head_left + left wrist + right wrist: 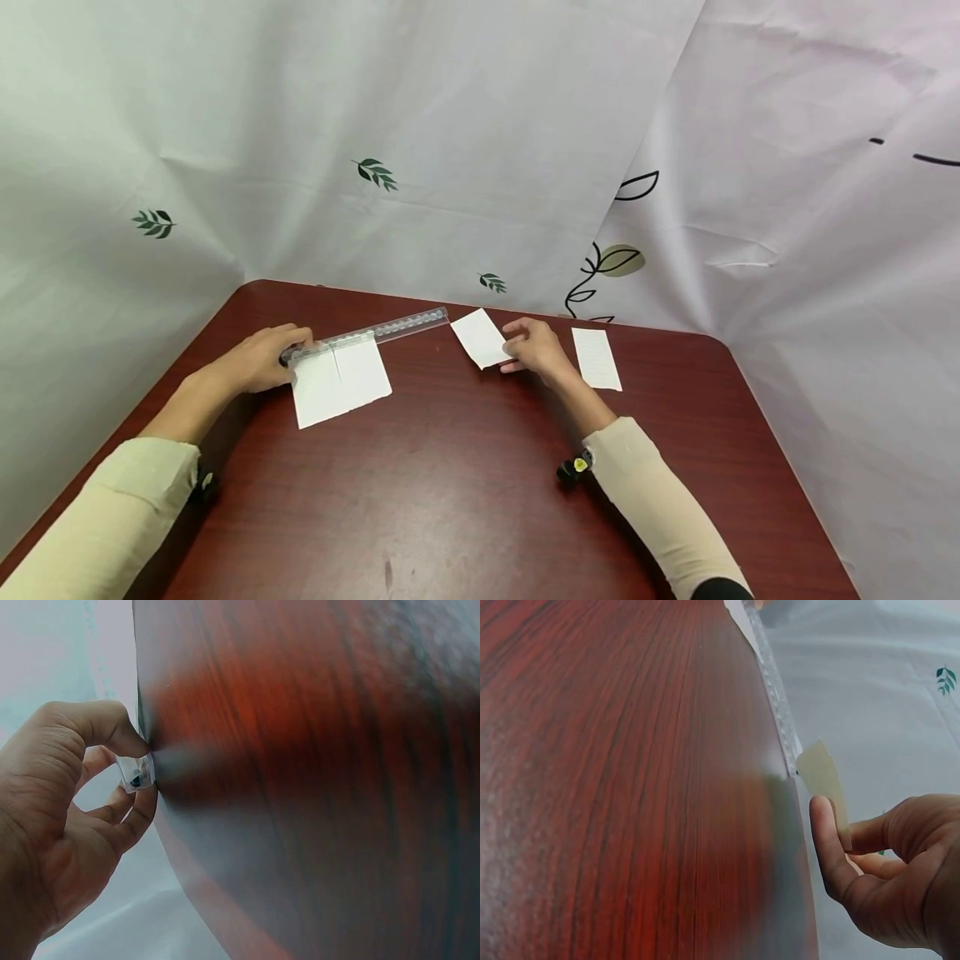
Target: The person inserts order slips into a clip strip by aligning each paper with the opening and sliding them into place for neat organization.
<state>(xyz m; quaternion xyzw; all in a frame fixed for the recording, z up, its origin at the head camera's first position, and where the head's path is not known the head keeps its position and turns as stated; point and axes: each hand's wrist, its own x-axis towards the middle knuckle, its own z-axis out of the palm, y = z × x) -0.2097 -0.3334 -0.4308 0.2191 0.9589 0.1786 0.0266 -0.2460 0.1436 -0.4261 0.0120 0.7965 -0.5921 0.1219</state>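
My left hand pinches the near end of a long, clear plastic ruler-like strip with a row of round shapes along it. The strip lies slantwise over the top edge of a white paper sheet, which has a thin dark line on it. In the left wrist view, the strip's squared end sits between thumb and fingers. My right hand holds a small white paper piece by its right edge, just beyond the strip's far end. The right wrist view shows this piece tilted up between thumb and fingers.
Another white paper slip lies on the brown wooden table, to the right of my right hand. Behind the table hangs a white cloth with leaf prints, close along its back edge.
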